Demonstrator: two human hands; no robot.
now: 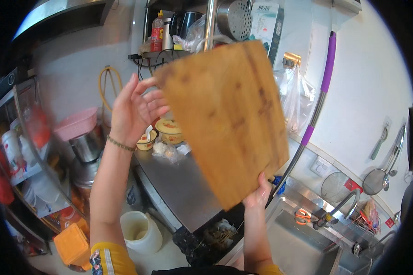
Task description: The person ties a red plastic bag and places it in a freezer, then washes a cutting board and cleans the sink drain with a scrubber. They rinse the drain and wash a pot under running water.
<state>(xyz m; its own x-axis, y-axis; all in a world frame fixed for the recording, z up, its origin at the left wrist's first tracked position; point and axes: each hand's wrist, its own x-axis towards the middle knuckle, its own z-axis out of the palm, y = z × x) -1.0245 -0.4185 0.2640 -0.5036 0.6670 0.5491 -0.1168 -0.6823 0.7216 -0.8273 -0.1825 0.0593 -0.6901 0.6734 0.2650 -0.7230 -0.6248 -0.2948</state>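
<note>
A wooden cutting board (227, 123) is held up, tilted, in front of me over a stainless steel counter (182, 185). My right hand (260, 192) grips its lower right edge, the thumb on the face I see and the other fingers hidden behind the board. At the upper left corner is my left hand (141, 103), palm turned toward the board, its fingers spread and the tips at or just behind the edge; whether they touch it I cannot tell. Beyond the board's left edge stand a lidded enamel pot (170, 130) and a smaller enamel bowl (146, 140), next to a plastic bag (165, 152).
A steel sink (296, 237) with a faucet (352, 202) and orange-handled scissors (304, 217) lies at the lower right. A purple-gripped pole (328, 62) leans at the right. Below the counter are a white bucket (141, 233) and a black-lined bin (223, 233). Loaded shelves (38, 175) stand left.
</note>
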